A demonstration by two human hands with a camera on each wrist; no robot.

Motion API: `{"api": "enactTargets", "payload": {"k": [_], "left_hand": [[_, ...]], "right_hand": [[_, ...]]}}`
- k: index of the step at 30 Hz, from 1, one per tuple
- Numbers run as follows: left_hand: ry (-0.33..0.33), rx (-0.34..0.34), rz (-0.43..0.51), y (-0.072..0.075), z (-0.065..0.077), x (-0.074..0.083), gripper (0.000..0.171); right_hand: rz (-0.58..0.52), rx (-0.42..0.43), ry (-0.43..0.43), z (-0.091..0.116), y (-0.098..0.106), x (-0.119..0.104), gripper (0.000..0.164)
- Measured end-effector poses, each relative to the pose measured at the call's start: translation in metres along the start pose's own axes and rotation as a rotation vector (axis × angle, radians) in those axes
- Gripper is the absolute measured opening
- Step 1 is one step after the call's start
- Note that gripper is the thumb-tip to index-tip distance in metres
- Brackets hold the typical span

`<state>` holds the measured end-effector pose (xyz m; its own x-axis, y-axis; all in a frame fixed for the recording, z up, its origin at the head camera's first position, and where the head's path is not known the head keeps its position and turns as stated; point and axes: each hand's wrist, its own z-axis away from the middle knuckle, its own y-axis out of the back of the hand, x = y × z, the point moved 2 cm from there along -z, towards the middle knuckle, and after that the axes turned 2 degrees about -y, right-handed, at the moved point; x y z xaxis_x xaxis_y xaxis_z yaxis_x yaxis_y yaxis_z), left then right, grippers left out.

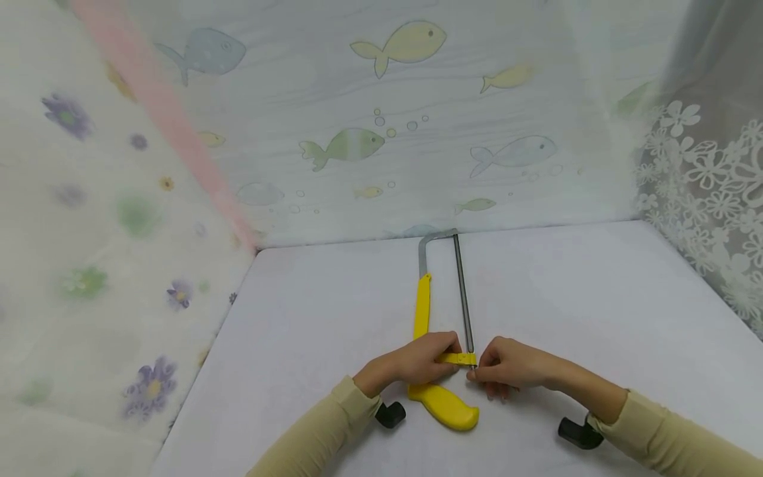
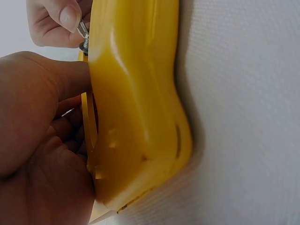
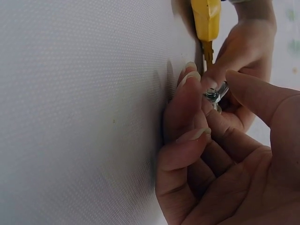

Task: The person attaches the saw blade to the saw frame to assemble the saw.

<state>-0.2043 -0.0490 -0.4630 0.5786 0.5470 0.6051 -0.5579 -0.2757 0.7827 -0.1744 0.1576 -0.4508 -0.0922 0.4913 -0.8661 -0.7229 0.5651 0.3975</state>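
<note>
Yellow plastic and grey metal make up the hacksaw (image 1: pixel 422 308), which lies on the white tabletop (image 1: pixel 334 298), its handle (image 1: pixel 446 407) nearest the person and its far end close to the back curtain (image 1: pixel 340 79). A straight grey blade section (image 1: pixel 463 291) runs along its right side to a yellow crosspiece (image 1: pixel 457 359), where a small metal wing nut (image 2: pixel 83 29) sits on a thread.

At the frame just above the handle, the left hand (image 1: pixel 424 359) reaches across from the left, back of the hand up, grasping the yellow part with fingers bent toward the crosspiece. Opposite it, the right hand (image 1: pixel 517 364) comes in from the right with a bent wrist, thumb and fingertips pinching the wing nut, the other fingers curled close to the cloth.

Both forearms, in beige sleeves (image 1: pixel 322 430), slant inward from the lower corners; black wrist mounts (image 1: pixel 391 415) show under each cuff.
</note>
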Motion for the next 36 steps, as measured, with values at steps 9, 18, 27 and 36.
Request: {"api": "enactTargets", "payload": {"k": [9,18,27,36], "left_hand": [[0.002,-0.005,0.001,-0.003,0.001,0.000,0.013],[-0.004,-0.003,0.005,-0.003,0.000,-0.002,0.013],[-0.020,-0.003,-0.010,-0.001,-0.001,-0.001,0.012],[-0.019,-0.004,0.012,-0.001,0.001,-0.001,0.012]], "right_hand": [[0.005,-0.003,-0.011,0.002,0.002,-0.001,0.033],[0.064,0.017,0.000,0.004,0.009,0.003,0.020],[0.036,-0.001,0.024,0.004,0.009,0.005,0.015],[-0.032,-0.051,0.020,0.001,0.002,0.003,0.030]]}}
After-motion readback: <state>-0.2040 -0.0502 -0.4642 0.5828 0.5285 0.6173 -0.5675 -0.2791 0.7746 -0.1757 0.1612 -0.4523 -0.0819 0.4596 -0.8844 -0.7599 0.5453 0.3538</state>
